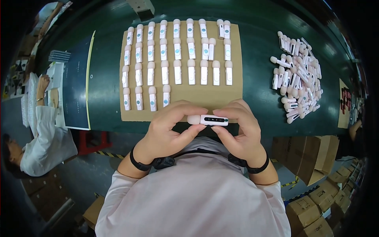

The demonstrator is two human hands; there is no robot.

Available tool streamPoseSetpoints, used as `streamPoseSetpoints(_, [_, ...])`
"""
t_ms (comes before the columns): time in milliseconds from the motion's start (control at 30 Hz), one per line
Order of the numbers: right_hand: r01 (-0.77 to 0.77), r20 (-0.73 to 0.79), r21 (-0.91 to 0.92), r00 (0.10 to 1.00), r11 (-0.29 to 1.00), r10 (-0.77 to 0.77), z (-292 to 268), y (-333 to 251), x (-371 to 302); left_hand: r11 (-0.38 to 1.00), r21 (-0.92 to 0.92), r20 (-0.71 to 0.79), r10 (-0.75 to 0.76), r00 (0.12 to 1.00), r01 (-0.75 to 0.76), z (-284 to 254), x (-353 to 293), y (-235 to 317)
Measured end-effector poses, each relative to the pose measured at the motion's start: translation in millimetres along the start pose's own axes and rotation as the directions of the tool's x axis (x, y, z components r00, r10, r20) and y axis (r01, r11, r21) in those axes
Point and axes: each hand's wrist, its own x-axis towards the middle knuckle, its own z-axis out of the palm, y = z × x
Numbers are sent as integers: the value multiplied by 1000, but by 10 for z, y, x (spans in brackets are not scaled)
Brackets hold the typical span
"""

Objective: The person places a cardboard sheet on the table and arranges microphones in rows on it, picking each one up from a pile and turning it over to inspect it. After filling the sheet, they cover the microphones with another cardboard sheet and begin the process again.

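Observation:
Between my two hands lies a small white microphone-shaped device [216, 123], held sideways over the table's near edge. Its round pale pink head points left, and a black panel with small marks faces up. My left hand [166, 124] pinches it near the head with thumb and forefinger. At the other end, the thumb and forefinger of my right hand [242, 124] grip the body. Just beyond my hands is a brown cardboard sheet [201, 94] with several rows of similar white devices [151, 74], most showing a round blue-green mark.
A loose heap of similar devices [296, 77] covers part of the green table [258, 102] at right. Farther left, a co-worker in a white sleeve [47, 122] sits by a dark blue board [77, 83]. Cardboard boxes [304, 154] stand below right, a red stool [92, 141] below left.

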Motion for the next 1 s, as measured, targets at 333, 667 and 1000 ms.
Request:
streamPoseSetpoints(333, [27,18,-3,999,1000,-27,5,-7,20,996,48,-10,70,997,-70,-3,11,16])
streamPoseSetpoints(667, [78,20,-70,997,995,-77,-4,-15,59,997,-5,-32,70,997,-71,4,22,-33])
streamPoseSetpoints(1000, [54,72,-15,996,998,-53,226,50,50,994,107,-10,-8,1000,9,-29,-182,-215])
